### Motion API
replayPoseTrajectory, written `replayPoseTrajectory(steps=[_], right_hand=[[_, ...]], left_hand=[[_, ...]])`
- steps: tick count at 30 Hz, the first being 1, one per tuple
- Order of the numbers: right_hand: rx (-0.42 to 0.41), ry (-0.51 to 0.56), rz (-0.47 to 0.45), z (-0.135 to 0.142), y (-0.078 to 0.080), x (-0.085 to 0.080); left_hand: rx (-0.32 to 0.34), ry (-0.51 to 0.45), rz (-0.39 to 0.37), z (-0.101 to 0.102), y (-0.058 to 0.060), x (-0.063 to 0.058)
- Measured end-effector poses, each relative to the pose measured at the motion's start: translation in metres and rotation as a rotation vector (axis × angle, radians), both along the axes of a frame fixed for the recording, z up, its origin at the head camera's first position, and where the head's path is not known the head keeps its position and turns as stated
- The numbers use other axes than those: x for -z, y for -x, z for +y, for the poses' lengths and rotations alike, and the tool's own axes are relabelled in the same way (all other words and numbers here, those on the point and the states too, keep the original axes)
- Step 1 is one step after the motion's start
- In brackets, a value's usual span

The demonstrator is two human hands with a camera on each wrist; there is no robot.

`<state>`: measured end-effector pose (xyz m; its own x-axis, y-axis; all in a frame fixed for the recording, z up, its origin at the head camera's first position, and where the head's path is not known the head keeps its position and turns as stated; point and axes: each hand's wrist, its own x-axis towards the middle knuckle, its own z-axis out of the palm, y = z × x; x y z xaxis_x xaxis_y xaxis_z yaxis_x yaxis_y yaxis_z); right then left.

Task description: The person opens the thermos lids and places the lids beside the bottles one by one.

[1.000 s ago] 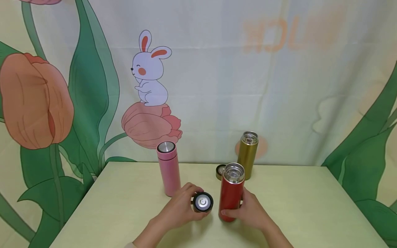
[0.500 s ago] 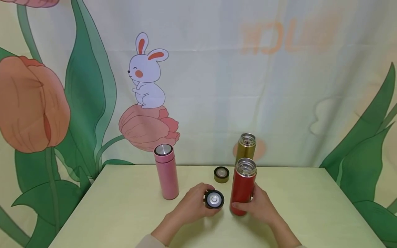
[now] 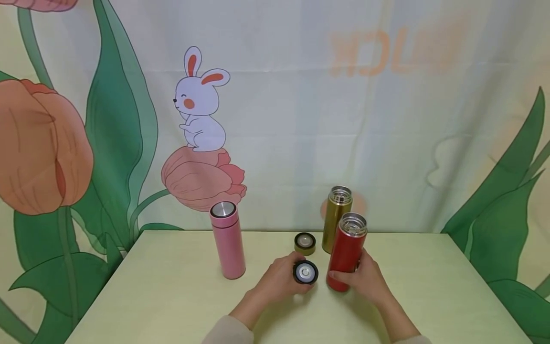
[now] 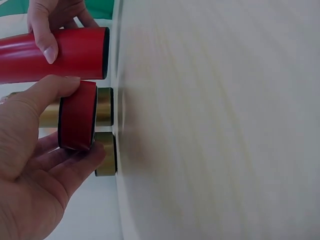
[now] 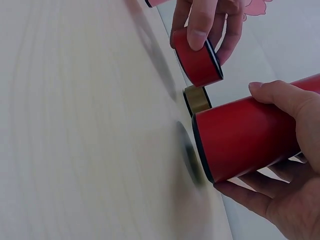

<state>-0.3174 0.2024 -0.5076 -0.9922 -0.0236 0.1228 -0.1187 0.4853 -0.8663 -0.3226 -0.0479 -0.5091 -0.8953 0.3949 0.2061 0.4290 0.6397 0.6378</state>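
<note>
My left hand point(image 3: 280, 281) holds the red lid point(image 4: 77, 117) of a thermos between thumb and fingers, its pale inner side facing up in the head view. To its right, my right hand point(image 3: 370, 279) grips the lower part of a red thermos point(image 3: 349, 251). That thermos has no lid on, so its steel mouth point(image 3: 353, 224) shows. It leans slightly to the right, and in the right wrist view its black-edged base appears a little off the table. Lid and thermos are apart.
Behind the red thermos stands a gold thermos point(image 3: 333, 224) without a lid, near the table's back edge. Its gold lid point(image 3: 305, 244) lies beside it, inner side up. A pink thermos point(image 3: 228, 248) with its lid on stands to the left on the pale table point(image 3: 172, 291).
Both hands have moved right and away from me, carrying the red lid and the red thermos. The gold lid, partly hidden earlier, now shows fully.
</note>
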Motion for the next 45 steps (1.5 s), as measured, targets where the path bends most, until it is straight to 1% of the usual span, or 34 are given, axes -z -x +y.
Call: replayPoseTrajectory(steps=[5, 7, 10, 15, 20, 25, 30, 39, 45], right_hand=[[0.032, -0.016, 0.007, 0.003, 0.005, -0.001], [0.045, -0.021, 0.010, 0.004, 0.009, -0.001], [0.062, -0.026, 0.017, 0.004, 0.014, -0.001], [0.073, -0.029, 0.030, 0.002, 0.021, 0.000], [0.093, -0.035, 0.031, -0.001, 0.026, 0.003], [0.115, -0.052, 0.038, -0.003, 0.029, 0.006], [0.118, -0.042, 0.039, -0.003, 0.031, 0.007], [0.135, -0.045, 0.038, -0.008, 0.031, 0.009], [0.142, -0.038, 0.017, -0.010, 0.028, 0.008]], left_hand=[[0.004, 0.008, -0.014, 0.006, 0.008, 0.005], [0.001, 0.007, -0.038, 0.009, 0.010, 0.006], [-0.004, 0.013, -0.056, 0.011, 0.012, 0.006], [-0.019, 0.056, -0.064, 0.016, 0.015, 0.006], [-0.030, 0.065, -0.087, 0.019, 0.017, 0.005], [-0.027, 0.072, -0.080, 0.021, 0.020, 0.006], [-0.017, 0.067, -0.087, 0.020, 0.021, 0.006], [-0.004, 0.025, -0.144, 0.017, 0.025, 0.008], [0.002, 0.017, -0.157, 0.016, 0.027, 0.010]])
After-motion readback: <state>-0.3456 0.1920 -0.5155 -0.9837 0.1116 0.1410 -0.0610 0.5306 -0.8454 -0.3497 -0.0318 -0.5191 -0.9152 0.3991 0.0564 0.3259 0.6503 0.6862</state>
